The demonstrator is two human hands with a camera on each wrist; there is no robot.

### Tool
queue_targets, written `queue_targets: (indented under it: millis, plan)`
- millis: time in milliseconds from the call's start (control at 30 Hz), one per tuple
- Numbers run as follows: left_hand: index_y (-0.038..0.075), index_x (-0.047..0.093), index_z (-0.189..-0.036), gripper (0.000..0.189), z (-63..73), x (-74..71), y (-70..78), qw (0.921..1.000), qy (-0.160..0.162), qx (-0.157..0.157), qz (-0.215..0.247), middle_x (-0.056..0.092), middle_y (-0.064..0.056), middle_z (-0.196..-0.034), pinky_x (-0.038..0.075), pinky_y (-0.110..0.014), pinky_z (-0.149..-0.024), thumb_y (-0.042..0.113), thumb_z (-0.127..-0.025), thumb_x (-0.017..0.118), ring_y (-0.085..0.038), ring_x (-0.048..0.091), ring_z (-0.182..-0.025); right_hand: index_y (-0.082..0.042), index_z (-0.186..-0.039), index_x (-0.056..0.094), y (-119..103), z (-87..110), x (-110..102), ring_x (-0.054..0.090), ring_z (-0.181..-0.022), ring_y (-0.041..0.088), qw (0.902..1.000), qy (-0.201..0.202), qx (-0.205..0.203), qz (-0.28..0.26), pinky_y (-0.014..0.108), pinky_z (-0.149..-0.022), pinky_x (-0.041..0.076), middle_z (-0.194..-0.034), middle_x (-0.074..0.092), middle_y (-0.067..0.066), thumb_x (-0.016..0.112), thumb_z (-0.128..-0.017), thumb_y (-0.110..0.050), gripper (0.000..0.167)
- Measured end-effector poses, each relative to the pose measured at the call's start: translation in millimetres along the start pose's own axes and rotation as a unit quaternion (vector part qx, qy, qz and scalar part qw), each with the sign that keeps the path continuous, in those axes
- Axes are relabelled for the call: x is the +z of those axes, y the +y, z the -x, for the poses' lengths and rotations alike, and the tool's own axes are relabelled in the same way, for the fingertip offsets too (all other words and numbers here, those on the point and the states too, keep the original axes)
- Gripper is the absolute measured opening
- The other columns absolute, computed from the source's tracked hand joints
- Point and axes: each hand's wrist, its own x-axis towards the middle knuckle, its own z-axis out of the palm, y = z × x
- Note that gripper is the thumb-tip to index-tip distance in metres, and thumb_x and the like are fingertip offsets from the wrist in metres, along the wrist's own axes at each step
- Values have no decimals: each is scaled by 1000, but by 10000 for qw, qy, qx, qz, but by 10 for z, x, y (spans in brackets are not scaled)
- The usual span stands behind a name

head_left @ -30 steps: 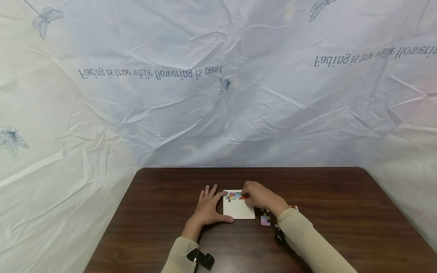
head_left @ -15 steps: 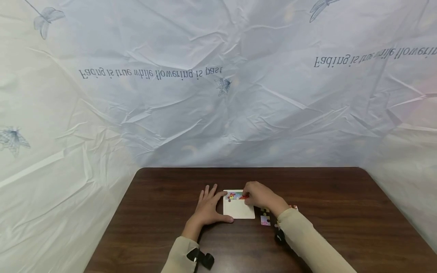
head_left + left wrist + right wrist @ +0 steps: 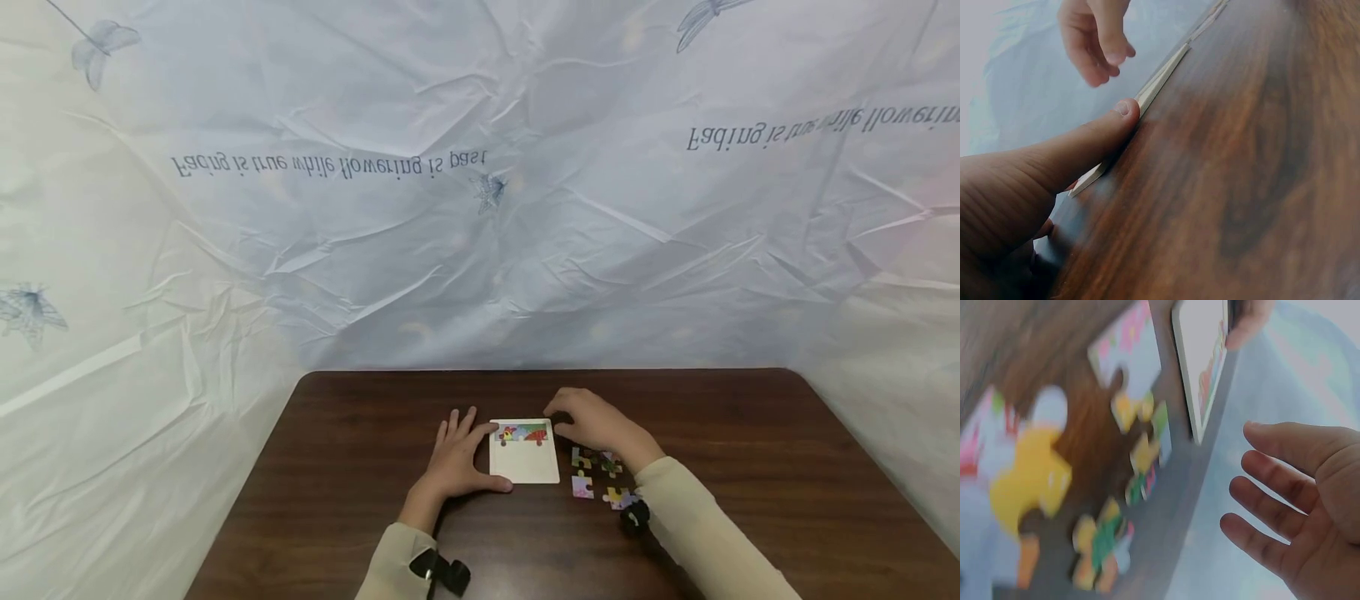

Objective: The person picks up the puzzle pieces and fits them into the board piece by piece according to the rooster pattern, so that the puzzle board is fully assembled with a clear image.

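In the head view a square white puzzle board (image 3: 525,462) lies on the table, with a colourful strip of joined puzzle pieces (image 3: 522,433) along its far side. My left hand (image 3: 453,460) lies at the board's left side with fingers spread. Its thumb (image 3: 1124,111) presses against the near edge, and the index fingertip touches near the far left corner. My right hand (image 3: 596,423) hovers just right of the board's far corner, holding nothing. In the right wrist view its fingers (image 3: 1266,540) are loosely extended beside the board.
Several loose puzzle pieces lie right of the board: a pink-purple piece (image 3: 582,486), a yellow and lilac one (image 3: 618,498), a yellow-green one (image 3: 581,457) and another partly below the right forearm. A white printed sheet (image 3: 480,250) hangs behind the table (image 3: 375,517).
My right hand has let go at the strip's right end and moved right, off the board. A red piece shows there, and more loose pieces are uncovered. The left hand stays put.
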Motion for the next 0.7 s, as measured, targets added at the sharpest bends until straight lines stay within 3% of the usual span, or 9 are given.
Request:
queue_targets:
  millis: [367, 700]
  plan:
    - [22, 50, -159, 104, -33, -24, 33, 10000, 0, 79, -25, 20, -20, -173, 5, -65, -127, 64, -73, 91, -50, 4, -160, -4, -119, 76, 105, 240, -117, 64, -119, 40, 9986, -284, 355, 278, 56, -96, 56, -125, 70, 14, 78, -96, -8, 24]
    - [22, 50, -159, 104, -4, -13, 18, 10000, 13, 37, -15, 20, -21, -173, 5, -66, -127, 65, -73, 91, -50, 4, -160, -8, -104, 79, 109, 374, -64, 69, -94, 24, 9976, -590, -31, 349, 43, -78, 60, -104, 71, 3, 83, -91, -5, 14]
